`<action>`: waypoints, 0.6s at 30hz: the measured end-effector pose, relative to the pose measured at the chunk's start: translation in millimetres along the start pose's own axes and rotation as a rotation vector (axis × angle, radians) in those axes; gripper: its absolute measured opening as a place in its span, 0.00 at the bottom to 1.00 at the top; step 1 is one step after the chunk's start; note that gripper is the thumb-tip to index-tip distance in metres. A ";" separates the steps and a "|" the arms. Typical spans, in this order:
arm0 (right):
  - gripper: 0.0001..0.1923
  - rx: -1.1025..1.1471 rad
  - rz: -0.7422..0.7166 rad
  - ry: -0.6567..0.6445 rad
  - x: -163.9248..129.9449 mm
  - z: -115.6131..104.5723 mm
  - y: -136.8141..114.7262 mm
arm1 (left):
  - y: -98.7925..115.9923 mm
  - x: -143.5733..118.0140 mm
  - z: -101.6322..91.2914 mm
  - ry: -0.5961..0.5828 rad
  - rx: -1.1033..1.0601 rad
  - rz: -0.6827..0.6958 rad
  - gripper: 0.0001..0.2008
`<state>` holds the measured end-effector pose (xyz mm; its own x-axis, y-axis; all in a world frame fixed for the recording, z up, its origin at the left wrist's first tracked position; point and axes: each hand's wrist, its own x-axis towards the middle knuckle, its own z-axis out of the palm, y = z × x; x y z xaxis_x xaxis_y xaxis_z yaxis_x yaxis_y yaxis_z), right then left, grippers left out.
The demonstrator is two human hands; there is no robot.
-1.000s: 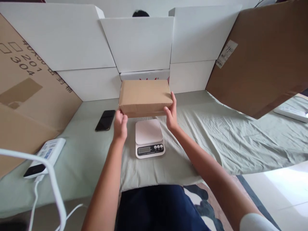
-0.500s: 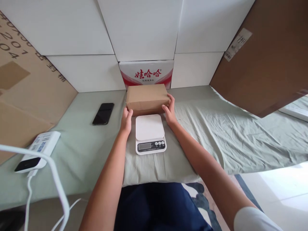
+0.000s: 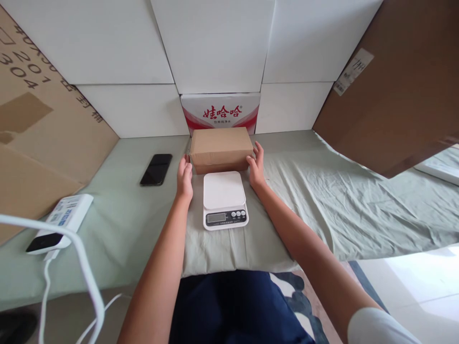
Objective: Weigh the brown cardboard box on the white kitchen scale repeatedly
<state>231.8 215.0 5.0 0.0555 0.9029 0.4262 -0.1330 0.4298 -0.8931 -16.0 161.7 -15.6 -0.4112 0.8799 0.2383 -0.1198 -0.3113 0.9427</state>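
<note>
A closed brown cardboard box lies on the green cloth behind a white digital kitchen scale. The scale's platform is bare and its display looks blank. My left hand is beside the box's left front corner, fingers stretched out and holding nothing. At the right end of the box is my right hand, open, with thumb and fingers apart. Its thumb is close to the box's front right corner; whether it touches I cannot tell.
A black phone lies to the left. Further left are a white device with a cable and a large printed carton. A red-and-white carton stands behind the box. Another big brown carton is at the right.
Both hands have loosened from the box's ends and moved slightly outward, the left one more clearly. The box stays behind the scale. The view has shifted a little.
</note>
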 end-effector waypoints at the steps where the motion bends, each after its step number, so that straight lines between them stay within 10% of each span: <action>1: 0.41 0.001 0.004 0.000 0.1 -0.1 0.6 | 0.4 -0.4 0.5 0.001 -0.003 -0.003 0.41; 18: 0.34 -0.029 0.043 0.042 1.1 -0.4 1.4 | 4.5 -3.2 2.7 -0.022 -0.008 -0.030 0.35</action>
<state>232.1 216.6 4.2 0.0915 0.9196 0.3820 -0.1076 0.3905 -0.9143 -12.8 158.5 -11.5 -0.3873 0.8964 0.2155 -0.1393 -0.2880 0.9475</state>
